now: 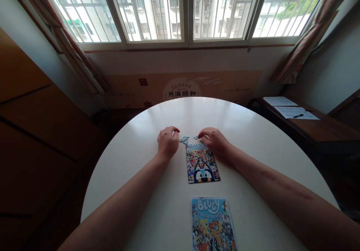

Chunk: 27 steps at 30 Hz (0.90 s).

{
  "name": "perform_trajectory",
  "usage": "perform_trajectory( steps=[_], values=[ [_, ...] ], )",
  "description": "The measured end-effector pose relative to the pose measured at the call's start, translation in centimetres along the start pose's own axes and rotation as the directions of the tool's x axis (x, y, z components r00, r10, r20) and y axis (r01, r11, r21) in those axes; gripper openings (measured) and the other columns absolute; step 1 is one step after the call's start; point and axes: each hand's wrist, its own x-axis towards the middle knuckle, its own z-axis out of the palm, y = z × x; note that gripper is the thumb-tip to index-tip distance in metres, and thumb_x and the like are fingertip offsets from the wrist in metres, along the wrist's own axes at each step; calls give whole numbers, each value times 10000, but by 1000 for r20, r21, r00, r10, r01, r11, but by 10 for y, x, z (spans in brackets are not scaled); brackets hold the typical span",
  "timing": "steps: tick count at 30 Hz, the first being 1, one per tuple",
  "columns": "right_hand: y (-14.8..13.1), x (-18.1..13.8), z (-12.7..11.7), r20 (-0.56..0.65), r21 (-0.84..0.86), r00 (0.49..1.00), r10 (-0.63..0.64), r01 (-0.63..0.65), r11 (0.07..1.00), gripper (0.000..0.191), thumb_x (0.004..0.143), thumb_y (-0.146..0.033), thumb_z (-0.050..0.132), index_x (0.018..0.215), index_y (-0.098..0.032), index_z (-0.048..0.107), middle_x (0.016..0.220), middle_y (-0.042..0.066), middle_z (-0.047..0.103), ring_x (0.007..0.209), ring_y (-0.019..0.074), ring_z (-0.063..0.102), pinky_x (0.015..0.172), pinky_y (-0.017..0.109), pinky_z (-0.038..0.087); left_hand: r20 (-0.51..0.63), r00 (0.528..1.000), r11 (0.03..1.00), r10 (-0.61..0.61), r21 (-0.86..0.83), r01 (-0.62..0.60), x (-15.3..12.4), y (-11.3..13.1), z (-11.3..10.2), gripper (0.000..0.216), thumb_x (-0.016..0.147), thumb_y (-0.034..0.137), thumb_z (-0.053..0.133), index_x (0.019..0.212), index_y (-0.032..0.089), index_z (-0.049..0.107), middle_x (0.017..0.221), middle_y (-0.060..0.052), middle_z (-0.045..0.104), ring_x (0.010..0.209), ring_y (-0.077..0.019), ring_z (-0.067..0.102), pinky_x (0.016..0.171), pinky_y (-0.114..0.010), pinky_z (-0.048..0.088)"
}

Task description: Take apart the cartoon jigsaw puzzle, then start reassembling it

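Note:
A small colourful jigsaw puzzle (201, 163) lies on the round white table (135, 161), its top rows unfilled. Loose blue pieces (185, 139) sit at its upper edge. My left hand (167, 142) rests curled just left of those pieces, fingertips together near them. My right hand (213, 139) is curled at the puzzle's upper right corner, its fingertips pinched on a small blue piece (195, 137). A printed reference picture (213, 224) lies nearer to me, below the puzzle.
A barred window (185, 11) with curtains fills the far wall. To the right stands a dark wooden side table (317, 125) with papers (295, 112) and a pen. Dark wooden panels run along the left.

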Motion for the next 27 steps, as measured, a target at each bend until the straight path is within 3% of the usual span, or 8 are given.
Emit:
perform_trajectory(
  steps=[4,7,10,14,16,22,25,27],
  values=[
    [-2,0,-1,183,42,980,-74,67,997,289,934,-278,485,1044,-276,752,1229,30,677,1348,333,466,1119,653,242,-5,999,998,-35,-61,35,0,3,-2,312,924,247,363,872,220,670,1016,-66,698,1042,-280,579,923,-417,439],
    [1,-1,-2,269,88,959,-93,72,993,404,1007,-412,365,1235,-295,678,1373,44,587,1430,360,353,1102,743,130,-9,1000,996,-27,-83,26,0,4,-3,341,935,261,336,861,217,666,1008,-66,697,1021,-267,583,915,-399,439],
    [7,0,-1,190,104,979,-78,59,993,493,1028,-477,289,1255,-258,669,1346,62,608,1402,328,406,1126,682,217,-14,1000,995,-15,-101,14,1,4,-2,354,943,278,325,857,213,662,999,-68,695,1016,-261,584,913,-390,439],
    [11,1,3,64,83,998,-6,1,997,603,1043,-506,224,1073,-215,751,1238,79,667,1341,306,477,1125,606,318,-8,1000,995,-10,-94,9,1,2,-1,333,943,284,350,869,212,666,997,-68,697,1032,-264,585,924,-396,441],
    [11,1,5,75,66,997,4,-9,998,607,1043,-522,222,1055,-237,759,1270,66,650,1366,319,444,1130,636,287,-2,1000,998,0,-69,0,1,2,-1,275,923,282,407,880,211,669,1010,-69,699,1042,-271,583,941,-408,438],
    [6,-1,7,177,-12,984,-6,8,1000,506,1021,-582,268,1254,-372,666,1464,23,499,1463,352,281,1146,700,140,-3,997,997,72,7,-72,-1,2,-1,145,848,219,536,863,212,680,1035,-67,701,1051,-287,580,989,-447,422],
    [2,-3,0,63,55,998,-31,27,998,508,1040,-519,258,1243,-312,674,1403,44,558,1422,312,364,1146,622,252,-4,996,996,91,10,-91,-2,3,-1,128,837,201,558,855,222,683,1036,-61,703,1052,-290,584,992,-458,424],
    [-2,-4,-6,-10,65,996,-87,88,994,455,1040,-458,319,1161,-258,710,1256,65,652,1305,275,493,1104,533,354,-5,995,995,101,9,-101,-3,2,0,131,825,184,572,859,227,692,1047,-55,702,1062,-292,582,996,-463,426]
  ],
)
